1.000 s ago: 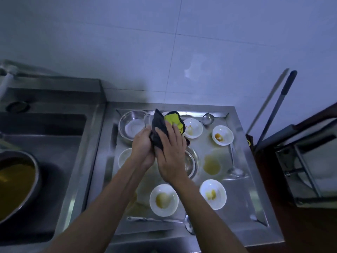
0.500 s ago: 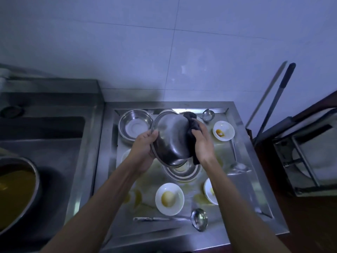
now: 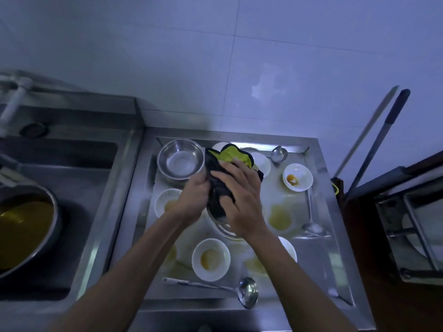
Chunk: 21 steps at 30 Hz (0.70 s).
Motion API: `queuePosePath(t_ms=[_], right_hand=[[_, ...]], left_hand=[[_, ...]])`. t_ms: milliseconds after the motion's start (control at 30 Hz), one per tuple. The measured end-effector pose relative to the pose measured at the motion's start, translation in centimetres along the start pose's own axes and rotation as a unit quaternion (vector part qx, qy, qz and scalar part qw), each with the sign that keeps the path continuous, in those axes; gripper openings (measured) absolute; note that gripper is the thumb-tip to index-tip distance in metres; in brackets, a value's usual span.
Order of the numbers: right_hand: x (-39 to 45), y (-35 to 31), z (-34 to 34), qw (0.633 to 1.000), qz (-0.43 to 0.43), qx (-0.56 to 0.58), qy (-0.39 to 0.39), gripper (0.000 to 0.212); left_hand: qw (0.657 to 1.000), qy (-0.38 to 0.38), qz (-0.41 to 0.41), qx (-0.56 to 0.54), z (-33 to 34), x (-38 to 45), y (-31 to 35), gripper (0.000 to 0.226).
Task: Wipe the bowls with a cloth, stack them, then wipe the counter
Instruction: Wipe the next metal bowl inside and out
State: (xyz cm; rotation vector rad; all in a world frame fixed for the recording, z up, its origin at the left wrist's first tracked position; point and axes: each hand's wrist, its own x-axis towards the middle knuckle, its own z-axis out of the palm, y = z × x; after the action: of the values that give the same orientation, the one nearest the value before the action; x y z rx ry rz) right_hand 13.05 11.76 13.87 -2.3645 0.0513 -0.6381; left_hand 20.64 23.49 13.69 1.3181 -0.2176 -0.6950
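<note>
My left hand grips the left rim of a steel bowl held above the counter. Most of that bowl is hidden by a black cloth with a yellow-green side. My right hand holds the cloth and presses it against the bowl. Another steel bowl stands at the back left of the steel counter. Beneath my hands a further steel bowl shows only its rim. Several white bowls with yellow residue stand around, among them one at the right, one in front and one at the left.
Yellow spills lie on the counter. Ladles lie at the front, the right and the back. In the sink at the left sits a pot of yellow liquid. Long handles lean on the wall at right.
Half a second ago the steel bowl was tilted with its outside toward me and the cloth at its right rim. Now the cloth and my right hand cover the bowl.
</note>
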Motion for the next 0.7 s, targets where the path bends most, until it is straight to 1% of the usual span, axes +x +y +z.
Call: queuePosePath(t_ms=[67, 133, 200, 267, 333, 400, 500, 567, 633, 700], right_hand=[[1.5, 1.0, -1.2, 1.000, 0.000, 0.000, -0.011, 0.049], [3.3, 1.8, -2.2, 0.998, 0.050, 0.047, -0.013, 0.048], [4.4, 2.4, -2.6, 0.986, 0.114, 0.121, -0.005, 0.047], [4.9, 3.0, -2.5, 0.965, 0.186, 0.185, -0.001, 0.042], [4.9, 3.5, -2.2, 0.935, 0.263, 0.239, -0.003, 0.038], [4.4, 3.9, -2.1, 0.909, 0.317, 0.271, -0.008, 0.035], [3.0, 4.4, -2.2, 0.892, 0.337, 0.300, 0.000, 0.030], [2.0, 4.5, -2.2, 0.890, 0.336, 0.308, 0.001, 0.031], [1.2, 4.4, -2.2, 0.898, 0.312, 0.311, 0.009, 0.039], [0.8, 4.3, -2.3, 0.920, 0.262, 0.292, 0.020, 0.043]], left_hand=[[1.000, -0.009, 0.012, 0.028, 0.6, -0.2, 0.1, 0.031], [0.998, 0.006, 0.019, 0.057, 1.0, -0.6, 0.2, 0.026], [0.997, 0.030, 0.020, 0.065, 1.4, -1.0, 0.4, 0.025], [0.997, 0.054, 0.022, 0.058, 1.5, -1.2, 0.7, 0.023], [0.995, 0.088, 0.019, 0.044, 1.5, -1.3, 0.9, 0.023], [0.992, 0.123, 0.016, 0.018, 1.7, -1.7, 1.1, 0.024], [0.989, 0.148, 0.013, -0.023, 2.0, -2.5, 1.2, 0.028], [0.987, 0.157, 0.016, -0.024, 2.3, -2.8, 0.9, 0.027], [0.986, 0.168, 0.019, 0.003, 2.9, -3.1, 0.3, 0.023], [0.984, 0.165, 0.023, 0.070, 3.8, -3.4, -0.2, 0.023]])
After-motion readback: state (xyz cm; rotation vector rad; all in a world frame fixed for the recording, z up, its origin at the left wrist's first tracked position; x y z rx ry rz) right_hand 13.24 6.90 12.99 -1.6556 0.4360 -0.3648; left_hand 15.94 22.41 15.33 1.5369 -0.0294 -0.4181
